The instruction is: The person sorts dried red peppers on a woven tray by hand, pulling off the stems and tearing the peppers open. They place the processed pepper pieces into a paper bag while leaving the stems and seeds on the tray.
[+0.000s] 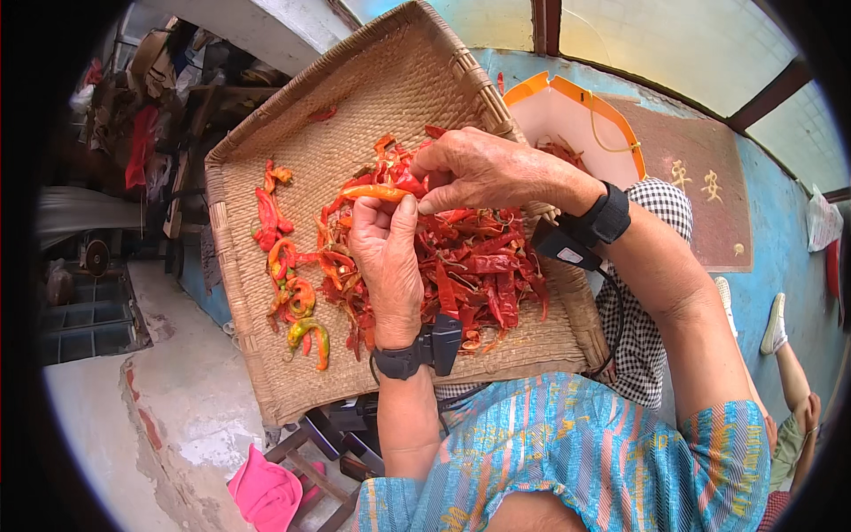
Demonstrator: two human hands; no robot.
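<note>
My left hand point(389, 243) grips an orange chili pepper point(377, 193) between thumb and fingers, above a pile of red chili peppers point(488, 266). The pile lies in a woven wicker basket point(252, 146) with a raised rim, held over my lap. Close by on the right, my right hand point(475, 169) has thumb and fingertips at the pepper's right end; whether it grips the end or a bit of stem is too small to tell. Along the basket's left side lies a separate row of peppers, among them a curled green-and-orange chili pepper point(309, 336).
Beyond the basket's right rim stands a white container with an orange rim point(621, 130), holding some dried peppers. A brown doormat point(698, 193) bears writing. At lower left, a pink cloth point(266, 489) hangs near a wooden frame. Another person's legs point(788, 372) show at far right.
</note>
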